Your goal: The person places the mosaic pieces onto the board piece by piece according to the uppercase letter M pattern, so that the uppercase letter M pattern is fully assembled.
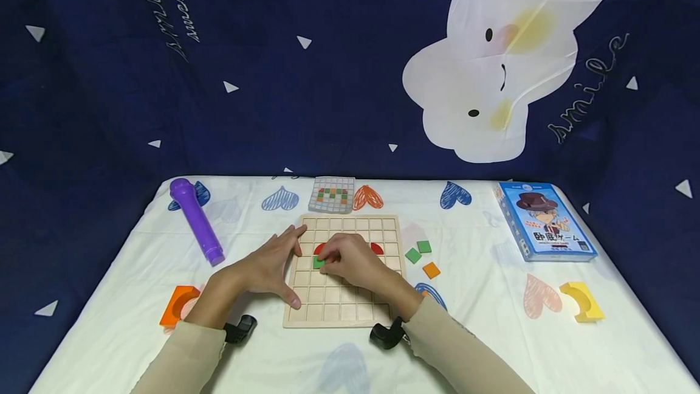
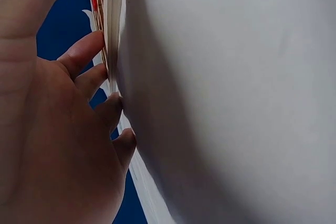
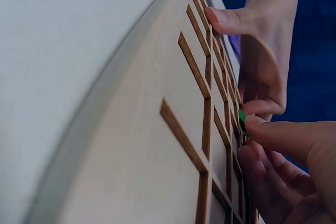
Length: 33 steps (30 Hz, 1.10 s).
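Wooden grid board (image 1: pixel 343 297) is steadied at its near-left edge by the left hand (image 1: pixel 271 269), fingers spread flat. A green square tile (image 1: pixel 318 262) is pinched under the right hand (image 1: pixel 350 263), whose fingers hide most of it and the red pieces (image 1: pixel 377 248) beyond.

The wooden grid board (image 1: pixel 344 272) is pale beige with a pattern of square cells. A green square tile (image 1: pixel 318 262) sits on it, beside two red pieces (image 1: pixel 377 248). The tablecloth (image 1: pixel 481 333) is white with blue, orange and pink hearts drawn in scribbled lines. On it lie two more green tiles (image 1: pixel 418 251) and one orange tile (image 1: pixel 431 270). The pattern card (image 1: pixel 332 194) is grey with green, red and brown squares. The tube (image 1: pixel 195 221) is purple. One curved block (image 1: pixel 178 304) is orange, another (image 1: pixel 583 301) is yellow. The box (image 1: pixel 543 221) is light blue. The backdrop (image 1: pixel 273 65) is dark blue with white triangles and a white bunny. The sleeves (image 1: pixel 465 354) are beige.
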### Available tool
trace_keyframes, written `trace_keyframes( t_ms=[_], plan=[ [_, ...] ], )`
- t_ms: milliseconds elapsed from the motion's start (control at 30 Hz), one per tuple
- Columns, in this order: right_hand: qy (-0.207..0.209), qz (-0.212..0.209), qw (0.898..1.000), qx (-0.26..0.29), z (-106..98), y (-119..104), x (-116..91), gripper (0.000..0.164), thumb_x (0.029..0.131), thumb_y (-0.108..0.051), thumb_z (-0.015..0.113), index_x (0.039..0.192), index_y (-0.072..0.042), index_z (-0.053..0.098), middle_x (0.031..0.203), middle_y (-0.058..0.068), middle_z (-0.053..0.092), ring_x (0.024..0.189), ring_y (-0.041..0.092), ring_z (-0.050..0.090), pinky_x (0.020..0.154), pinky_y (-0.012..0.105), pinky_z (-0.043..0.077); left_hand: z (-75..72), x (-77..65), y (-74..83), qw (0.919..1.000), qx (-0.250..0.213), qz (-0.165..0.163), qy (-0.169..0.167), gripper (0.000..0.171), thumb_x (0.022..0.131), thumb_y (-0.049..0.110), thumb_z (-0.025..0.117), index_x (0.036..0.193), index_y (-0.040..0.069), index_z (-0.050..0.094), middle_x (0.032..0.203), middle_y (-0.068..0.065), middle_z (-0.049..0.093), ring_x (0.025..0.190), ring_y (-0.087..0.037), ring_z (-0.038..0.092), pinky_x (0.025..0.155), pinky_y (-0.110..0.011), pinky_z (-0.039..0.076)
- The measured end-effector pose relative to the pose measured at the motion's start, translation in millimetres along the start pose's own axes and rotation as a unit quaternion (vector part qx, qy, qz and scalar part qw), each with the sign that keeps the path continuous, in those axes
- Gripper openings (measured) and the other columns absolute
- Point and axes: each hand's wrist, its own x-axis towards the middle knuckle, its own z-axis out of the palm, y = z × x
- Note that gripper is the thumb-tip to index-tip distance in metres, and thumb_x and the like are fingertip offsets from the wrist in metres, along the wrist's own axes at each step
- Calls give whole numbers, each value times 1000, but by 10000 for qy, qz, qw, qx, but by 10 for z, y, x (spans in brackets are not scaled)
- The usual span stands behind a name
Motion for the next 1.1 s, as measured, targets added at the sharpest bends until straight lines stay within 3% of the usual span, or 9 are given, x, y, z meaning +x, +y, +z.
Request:
trace_keyframes(
  t_ms=[500, 1100],
  plan=[
    [-57, 32, 9998, -175, 33, -34, 27, 9, 85, -9, 82, 94, -9, 80, 90, -1, 72, 75, 1, 60, 68, 12, 52, 2, 13, -15, 10000, 3, 65, -3, 90, 48, 56, 97, 110, 12, 48, 171, -20, 20, 158, -49, 11, 129, -67, 14],
    [-186, 3, 9989, -424, 23, -24, 27, 8, 85, -13, 82, 93, -12, 81, 96, -2, 76, 94, 9, 68, 84, 19, 56, 2, 15, -13, 10000, 41, 52, -5, 91, 48, 55, 98, 110, 12, 48, 171, -20, 20, 159, -48, 12, 129, -67, 15]
  ],
)
